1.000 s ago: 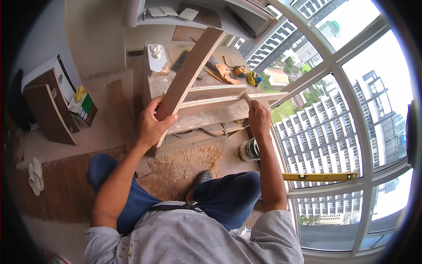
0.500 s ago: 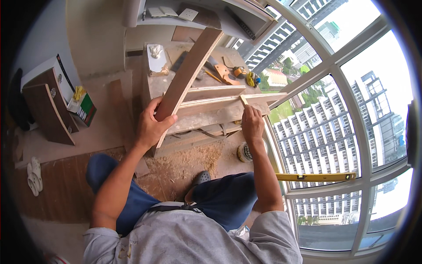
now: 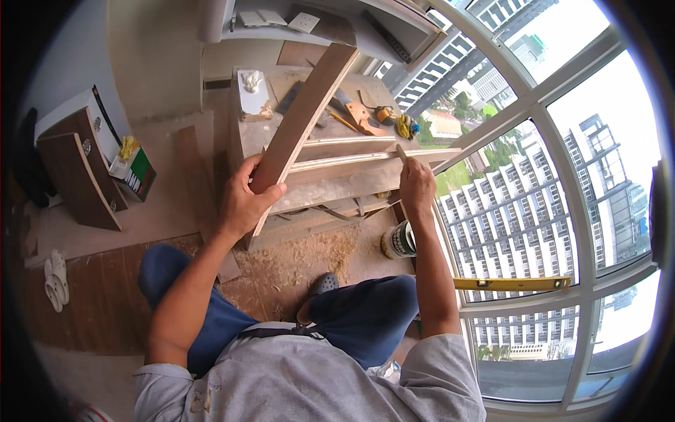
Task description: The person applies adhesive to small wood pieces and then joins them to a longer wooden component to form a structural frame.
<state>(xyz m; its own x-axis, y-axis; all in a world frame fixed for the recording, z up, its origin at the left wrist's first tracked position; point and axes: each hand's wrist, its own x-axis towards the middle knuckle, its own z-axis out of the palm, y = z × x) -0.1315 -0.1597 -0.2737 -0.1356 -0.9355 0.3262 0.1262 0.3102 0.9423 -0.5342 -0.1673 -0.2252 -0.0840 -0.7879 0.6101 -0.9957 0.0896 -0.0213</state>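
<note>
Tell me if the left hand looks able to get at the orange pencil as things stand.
Probably not directly: the left hand is gripping the long board, which slants between it and the pencil.

A long brown board (image 3: 309,105) slanted up to the right. From its right side ran a short board (image 3: 348,147) and, in front, a longer board (image 3: 344,169), both pale-edged. A small stick (image 3: 401,151) met the longer board's edge.

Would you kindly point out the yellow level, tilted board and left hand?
Yellow level (image 3: 513,284), head view: middle of bar.
Tilted board (image 3: 304,121), head view: its broad face.
Left hand (image 3: 244,202), head view: back of hand.
</note>
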